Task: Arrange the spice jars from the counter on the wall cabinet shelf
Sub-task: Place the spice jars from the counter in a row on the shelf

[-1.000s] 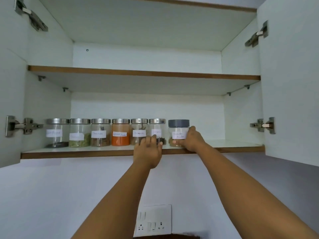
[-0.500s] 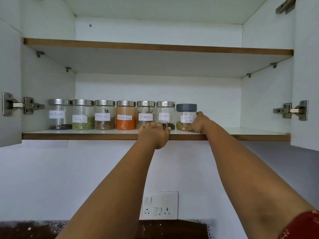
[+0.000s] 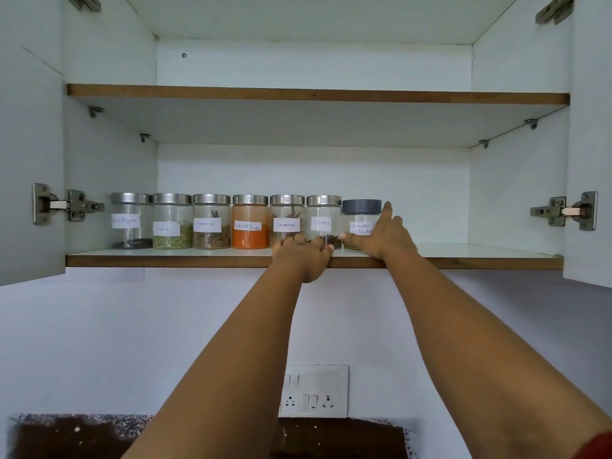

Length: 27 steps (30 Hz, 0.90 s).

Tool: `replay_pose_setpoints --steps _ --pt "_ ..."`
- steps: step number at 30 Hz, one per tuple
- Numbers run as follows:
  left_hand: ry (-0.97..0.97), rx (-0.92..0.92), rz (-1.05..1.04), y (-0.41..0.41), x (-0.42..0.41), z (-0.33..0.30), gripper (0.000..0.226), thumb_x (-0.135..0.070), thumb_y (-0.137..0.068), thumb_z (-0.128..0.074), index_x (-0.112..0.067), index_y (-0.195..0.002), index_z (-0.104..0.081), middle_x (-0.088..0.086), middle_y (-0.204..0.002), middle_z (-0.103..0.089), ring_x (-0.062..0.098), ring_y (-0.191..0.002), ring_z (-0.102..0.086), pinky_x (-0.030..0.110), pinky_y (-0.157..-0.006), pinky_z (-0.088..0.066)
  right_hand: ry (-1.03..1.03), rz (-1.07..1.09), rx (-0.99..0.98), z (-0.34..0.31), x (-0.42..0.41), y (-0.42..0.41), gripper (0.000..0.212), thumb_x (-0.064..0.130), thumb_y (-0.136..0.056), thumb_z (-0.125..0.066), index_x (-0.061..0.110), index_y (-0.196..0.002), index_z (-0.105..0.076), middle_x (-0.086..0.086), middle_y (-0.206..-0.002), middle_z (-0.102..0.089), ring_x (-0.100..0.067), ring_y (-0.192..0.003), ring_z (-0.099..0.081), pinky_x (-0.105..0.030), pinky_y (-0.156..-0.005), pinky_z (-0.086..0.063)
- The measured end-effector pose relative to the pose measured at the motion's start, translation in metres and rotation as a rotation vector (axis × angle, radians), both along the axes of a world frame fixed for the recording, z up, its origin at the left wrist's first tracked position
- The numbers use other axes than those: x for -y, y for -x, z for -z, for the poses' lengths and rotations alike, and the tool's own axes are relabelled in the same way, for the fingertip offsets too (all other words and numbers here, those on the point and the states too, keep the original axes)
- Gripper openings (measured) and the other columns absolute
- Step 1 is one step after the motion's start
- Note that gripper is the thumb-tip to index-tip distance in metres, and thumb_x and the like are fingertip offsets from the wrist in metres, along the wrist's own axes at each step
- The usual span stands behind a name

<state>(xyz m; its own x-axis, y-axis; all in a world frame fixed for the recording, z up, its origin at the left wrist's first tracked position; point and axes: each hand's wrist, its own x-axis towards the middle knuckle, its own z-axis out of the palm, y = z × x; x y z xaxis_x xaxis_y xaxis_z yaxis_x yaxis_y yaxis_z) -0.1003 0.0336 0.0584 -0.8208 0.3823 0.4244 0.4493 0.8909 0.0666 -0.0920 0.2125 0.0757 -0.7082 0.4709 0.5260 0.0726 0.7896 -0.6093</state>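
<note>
With the left hand (image 3: 306,256) spread open at the shelf (image 3: 198,260) edge below the cloves jar (image 3: 323,221), and the right hand (image 3: 381,235) laid open against the grey-lidded coriander jar (image 3: 360,223), a careless nudge could topple the tightly packed row.

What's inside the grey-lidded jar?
The grey-lidded jar looks mostly empty; its label reads coriander powder. The right hand covers its lower right, hiding most contents.
</note>
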Motion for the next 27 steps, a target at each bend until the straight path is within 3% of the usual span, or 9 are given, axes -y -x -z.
replay_pose_setpoints --steps 4,8,10,12,15,18,20,23,27 --pt "0.048 -0.024 -0.003 -0.002 0.000 0.001 0.052 -0.047 -0.103 -0.013 -0.029 -0.148 -0.031 0.016 -0.152 -0.033 0.032 -0.143 -0.026 0.049 -0.116 -0.014 -0.182 0.189 -0.044 0.020 0.012 -0.019 0.080 0.073 -0.089 -0.030 0.016 -0.145 -0.030 -0.013 -0.127 -0.056 -0.034 -0.116 -0.055 -0.042 -0.090 -0.042" --pt "0.022 -0.310 0.047 -0.001 0.006 0.023 0.048 -0.048 -0.103 -0.016 -0.033 -0.136 -0.047 0.009 -0.134 -0.052 0.027 -0.129 -0.043 0.043 -0.114 -0.019 -0.487 0.287 -0.172 0.057 0.017 -0.036 0.057 0.053 -0.100 -0.022 0.015 -0.118 -0.061 -0.009 -0.098 -0.069 -0.028 -0.099 -0.057 -0.039 -0.089 -0.036" --pt "-0.080 -0.461 0.131 0.002 0.010 0.043 0.041 -0.046 -0.103 -0.026 -0.032 -0.130 -0.054 0.005 -0.122 -0.055 0.026 -0.118 -0.048 0.041 -0.109 -0.025 -0.531 0.249 -0.219 0.072 0.016 -0.044 0.060 0.053 -0.099 -0.019 0.018 -0.118 -0.063 -0.007 -0.099 -0.068 -0.026 -0.103 -0.055 -0.038 -0.094 -0.036" --pt "-0.195 -0.522 0.206 0.002 0.010 0.060 0.037 -0.034 -0.101 -0.040 -0.029 -0.136 -0.051 0.007 -0.122 -0.054 0.029 -0.119 -0.047 0.045 -0.113 -0.023 -0.551 0.208 -0.272 0.085 0.013 -0.051 0.059 0.055 -0.096 -0.024 0.019 -0.127 -0.058 -0.008 -0.117 -0.064 -0.027 -0.117 -0.050 -0.040 -0.100 -0.038" --pt "-0.248 -0.442 0.247 -0.016 0.009 0.082 0.070 -0.006 -0.091 -0.047 -0.027 -0.153 -0.023 0.014 -0.153 -0.028 0.035 -0.145 -0.017 0.048 -0.119 0.000 -0.394 0.133 -0.298 0.122 0.022 -0.070 0.052 0.049 -0.096 -0.044 0.023 -0.142 -0.045 -0.006 -0.146 -0.044 -0.027 -0.136 -0.037 -0.044 -0.102 -0.041" --pt "-0.288 -0.369 0.288 -0.048 0.007 0.131 0.092 0.006 -0.083 -0.042 -0.033 -0.154 0.001 0.010 -0.163 0.002 0.028 -0.150 0.010 0.045 -0.112 0.019 -0.142 0.126 -0.200 0.195 0.040 -0.088 0.042 0.048 -0.097 -0.044 0.026 -0.132 -0.051 -0.001 -0.120 -0.064 -0.024 -0.118 -0.052 -0.040 -0.097 -0.040" --pt "-0.310 -0.234 0.253 -0.069 0.005 0.185 0.097 0.006 -0.083 -0.042 -0.037 -0.152 0.011 0.010 -0.163 0.009 0.026 -0.149 0.014 0.044 -0.111 0.022 -0.053 0.151 -0.091 0.254 0.050 -0.100 0.035 0.047 -0.098 -0.042 0.031 -0.126 -0.054 0.004 -0.105 -0.070 -0.020 -0.113 -0.054 -0.038 -0.095 -0.039" --pt "-0.234 0.010 0.164 -0.097 0.010 0.273 0.090 -0.006 -0.090 -0.040 -0.031 -0.149 0.023 0.013 -0.161 0.016 0.028 -0.148 0.017 0.045 -0.113 0.020 -0.038 0.151 0.055 0.327 0.061 -0.128 0.029 0.044 -0.098 -0.041 0.034 -0.120 -0.056 0.006 -0.101 -0.069 -0.018 -0.110 -0.055 -0.037 -0.092 -0.040" --pt "-0.150 0.216 0.189 -0.133 0.039 0.374 0.077 -0.027 -0.097 -0.041 -0.022 -0.154 0.010 0.013 -0.162 0.000 0.029 -0.150 0.004 0.044 -0.116 0.012 -0.089 0.151 0.257 0.394 0.069 -0.171 0.033 0.048 -0.097 -0.042 0.032 -0.122 -0.055 0.008 -0.103 -0.068 -0.018 -0.108 -0.054 -0.038 -0.091 -0.041"
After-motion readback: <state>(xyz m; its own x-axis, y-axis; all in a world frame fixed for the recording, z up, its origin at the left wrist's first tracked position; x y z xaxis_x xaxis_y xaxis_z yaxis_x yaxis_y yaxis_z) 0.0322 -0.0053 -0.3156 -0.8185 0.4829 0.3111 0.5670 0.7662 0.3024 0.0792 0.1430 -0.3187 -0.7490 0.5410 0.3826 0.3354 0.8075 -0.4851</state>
